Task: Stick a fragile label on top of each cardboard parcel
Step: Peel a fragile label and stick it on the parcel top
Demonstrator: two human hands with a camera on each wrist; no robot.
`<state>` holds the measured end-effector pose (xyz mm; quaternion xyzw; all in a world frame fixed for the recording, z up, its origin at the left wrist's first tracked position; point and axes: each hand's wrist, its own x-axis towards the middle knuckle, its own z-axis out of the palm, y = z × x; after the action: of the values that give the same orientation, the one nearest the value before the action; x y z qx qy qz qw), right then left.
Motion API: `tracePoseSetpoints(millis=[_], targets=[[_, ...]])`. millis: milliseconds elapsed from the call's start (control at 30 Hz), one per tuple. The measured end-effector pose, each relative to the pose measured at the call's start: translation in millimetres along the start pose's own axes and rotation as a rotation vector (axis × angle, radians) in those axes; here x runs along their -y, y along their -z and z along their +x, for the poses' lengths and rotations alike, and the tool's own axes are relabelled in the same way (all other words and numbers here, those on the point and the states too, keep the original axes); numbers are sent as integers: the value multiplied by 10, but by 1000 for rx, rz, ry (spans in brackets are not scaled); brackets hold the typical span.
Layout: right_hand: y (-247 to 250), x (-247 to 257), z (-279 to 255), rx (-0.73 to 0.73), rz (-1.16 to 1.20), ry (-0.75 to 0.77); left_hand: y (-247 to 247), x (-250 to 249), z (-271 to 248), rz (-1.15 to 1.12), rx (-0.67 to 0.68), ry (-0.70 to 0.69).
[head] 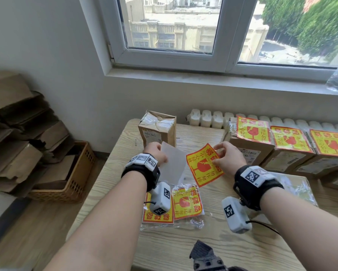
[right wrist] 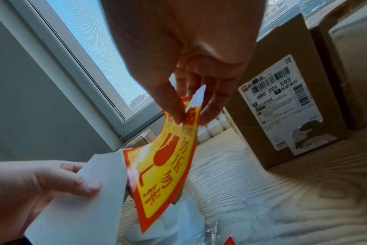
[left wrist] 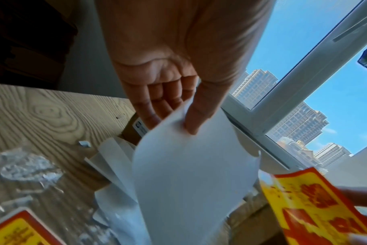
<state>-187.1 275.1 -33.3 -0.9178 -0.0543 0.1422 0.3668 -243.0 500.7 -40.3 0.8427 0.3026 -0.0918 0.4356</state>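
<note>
My right hand [head: 225, 156] [right wrist: 191, 107] pinches the top corner of a yellow and red fragile label [head: 204, 166] [right wrist: 163, 165] [left wrist: 312, 205], held in the air over the table. My left hand [head: 155, 154] [left wrist: 174, 106] pinches the white backing sheet [head: 173, 164] [left wrist: 191, 174] [right wrist: 84, 199], apart from the label. An unlabelled cardboard parcel [head: 157, 128] stands upright at the far edge of the table, behind my left hand. Three parcels at the right carry labels on top: the nearest one to my hand [head: 250, 137], a middle one [head: 290, 147] and a right one [head: 330, 151].
A plastic pack of spare labels [head: 181, 202] lies on the wooden table [head: 109, 192] under my left wrist, with loose backing sheets [left wrist: 113, 164] beside it. A basket of flattened cardboard [head: 66, 173] sits on the floor at the left. A radiator [head: 207, 118] and window lie behind.
</note>
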Motion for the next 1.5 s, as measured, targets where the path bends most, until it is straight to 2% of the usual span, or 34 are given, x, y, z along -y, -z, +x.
tracePoseSetpoints(millis=[200, 267, 333, 400, 567, 800, 1133, 1300, 1400, 1500], targets=[[-187, 38, 156, -82, -58, -53, 154, 425, 519, 18, -93, 195], [-244, 47, 190, -87, -65, -71, 59, 660, 867, -3, -67, 244], [-297, 59, 218, -90, -78, -76, -14, 738, 992, -23, -14, 270], [-340, 61, 246, -89, -76, -72, -29, 695, 949, -55, 36, 258], [-396, 43, 291, -90, -66, -87, -37, 526, 783, -94, 60, 243], [-427, 54, 272, -79, -60, -96, 2, 462, 747, 73, 73, 200], [-285, 9, 206, -60, 8, -56, -118, 320, 635, 267, -66, 98], [-40, -62, 153, -61, 47, -9, -167, 90, 434, 221, -170, 12], [100, -117, 110, -70, 94, 10, -260, -92, 309, 92, -90, -73], [235, -164, 51, -61, 109, 24, -417, -315, 147, -46, 100, -151]])
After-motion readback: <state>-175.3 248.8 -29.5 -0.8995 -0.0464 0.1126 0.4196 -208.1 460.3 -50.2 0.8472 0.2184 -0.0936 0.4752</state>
